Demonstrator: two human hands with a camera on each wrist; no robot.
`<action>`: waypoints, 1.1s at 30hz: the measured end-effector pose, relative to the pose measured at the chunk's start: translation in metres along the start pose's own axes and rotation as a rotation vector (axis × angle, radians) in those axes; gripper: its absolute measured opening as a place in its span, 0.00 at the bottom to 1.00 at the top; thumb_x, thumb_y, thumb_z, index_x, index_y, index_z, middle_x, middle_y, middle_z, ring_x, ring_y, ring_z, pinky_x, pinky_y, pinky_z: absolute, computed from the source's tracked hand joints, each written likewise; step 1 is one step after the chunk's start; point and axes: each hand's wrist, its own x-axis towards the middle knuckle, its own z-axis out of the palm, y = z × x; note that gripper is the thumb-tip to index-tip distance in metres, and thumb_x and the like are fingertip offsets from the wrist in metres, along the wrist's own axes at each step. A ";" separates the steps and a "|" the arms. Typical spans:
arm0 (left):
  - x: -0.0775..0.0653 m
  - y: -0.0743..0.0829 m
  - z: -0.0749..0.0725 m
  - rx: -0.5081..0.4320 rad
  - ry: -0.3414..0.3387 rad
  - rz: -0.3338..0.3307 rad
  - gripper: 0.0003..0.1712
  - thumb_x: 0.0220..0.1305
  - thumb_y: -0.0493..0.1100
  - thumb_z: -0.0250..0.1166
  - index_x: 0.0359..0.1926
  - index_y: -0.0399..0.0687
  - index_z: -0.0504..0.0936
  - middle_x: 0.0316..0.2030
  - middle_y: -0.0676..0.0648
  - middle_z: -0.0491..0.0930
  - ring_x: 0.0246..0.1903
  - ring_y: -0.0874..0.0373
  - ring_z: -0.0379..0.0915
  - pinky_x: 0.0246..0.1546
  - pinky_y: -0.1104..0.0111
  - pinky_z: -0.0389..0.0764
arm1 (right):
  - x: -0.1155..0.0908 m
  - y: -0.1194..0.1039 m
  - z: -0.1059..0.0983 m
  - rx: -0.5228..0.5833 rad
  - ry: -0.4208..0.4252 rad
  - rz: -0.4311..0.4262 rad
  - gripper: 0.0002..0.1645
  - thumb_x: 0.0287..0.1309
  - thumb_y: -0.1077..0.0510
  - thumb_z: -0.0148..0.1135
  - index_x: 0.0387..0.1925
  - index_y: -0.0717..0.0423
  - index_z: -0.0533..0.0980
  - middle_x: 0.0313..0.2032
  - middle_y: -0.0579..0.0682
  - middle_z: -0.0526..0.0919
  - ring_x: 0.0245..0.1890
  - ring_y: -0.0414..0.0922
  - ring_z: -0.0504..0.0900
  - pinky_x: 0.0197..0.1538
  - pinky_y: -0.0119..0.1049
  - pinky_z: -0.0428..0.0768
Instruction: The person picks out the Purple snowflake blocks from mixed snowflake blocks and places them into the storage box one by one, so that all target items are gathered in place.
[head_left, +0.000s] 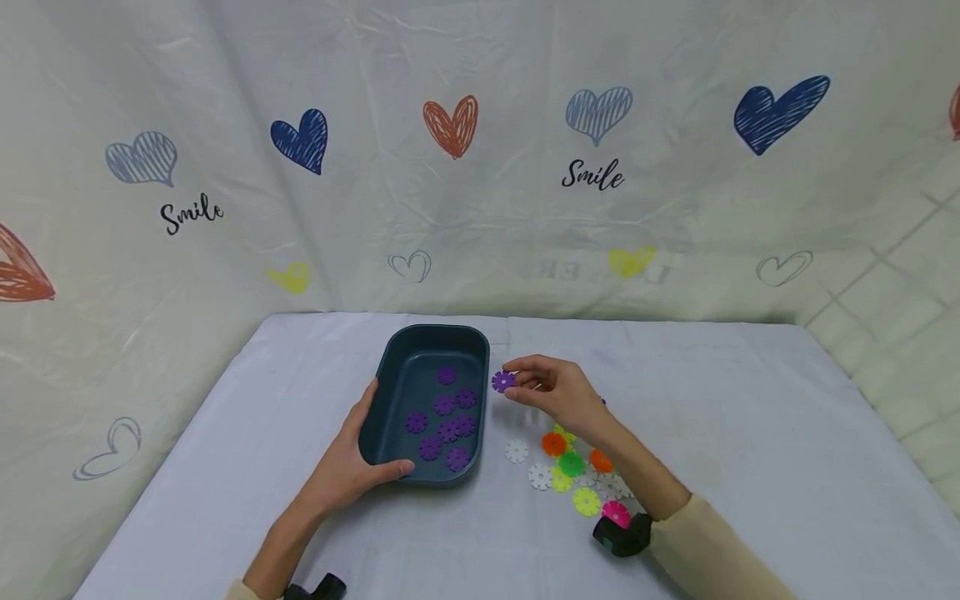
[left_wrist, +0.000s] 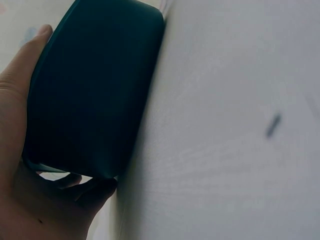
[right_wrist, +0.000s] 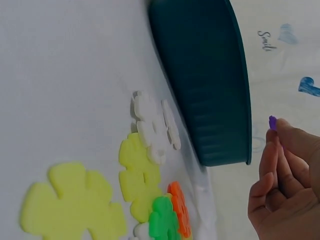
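Observation:
A dark teal tray [head_left: 372,433] with rounded corners stands on the table, several purple snowflake discs [head_left: 430,447] lying spread inside it. My left hand [head_left: 347,467] grips the tray's near left corner, thumb over the front rim and fingers along the left side. In the left wrist view the hand [left_wrist: 20,150] wraps the tray's end wall [left_wrist: 95,90]. My right hand [head_left: 555,387] pinches one purple snowflake disc [head_left: 503,382] between thumb and fingertips, just right of the tray's right rim. The right wrist view shows that disc [right_wrist: 272,123] edge-on at the fingertips.
Right of the tray, under my right forearm, lies a loose group of snowflake discs: white [head_left: 540,477], yellow [head_left: 587,502], orange [head_left: 554,444], green [head_left: 572,463] and pink [head_left: 617,512]. A white cloth covers the table [head_left: 750,417]. A curtain with printed hearts [head_left: 450,208] hangs behind.

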 end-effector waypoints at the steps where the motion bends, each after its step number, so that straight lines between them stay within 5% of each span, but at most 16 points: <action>1: 0.000 0.000 0.000 0.001 0.000 0.001 0.74 0.50 0.57 0.81 0.84 0.72 0.36 0.85 0.43 0.40 0.82 0.35 0.43 0.73 0.31 0.57 | 0.000 0.000 0.000 0.002 -0.002 -0.008 0.21 0.64 0.53 0.73 0.57 0.51 0.83 0.43 0.53 0.88 0.42 0.47 0.85 0.44 0.28 0.85; 33: -0.001 0.001 0.000 0.022 0.001 0.001 0.74 0.51 0.56 0.81 0.84 0.71 0.36 0.85 0.42 0.40 0.82 0.34 0.42 0.73 0.29 0.57 | 0.019 -0.002 0.019 -0.019 0.028 -0.079 0.21 0.64 0.52 0.73 0.57 0.49 0.84 0.46 0.54 0.88 0.42 0.47 0.84 0.42 0.29 0.83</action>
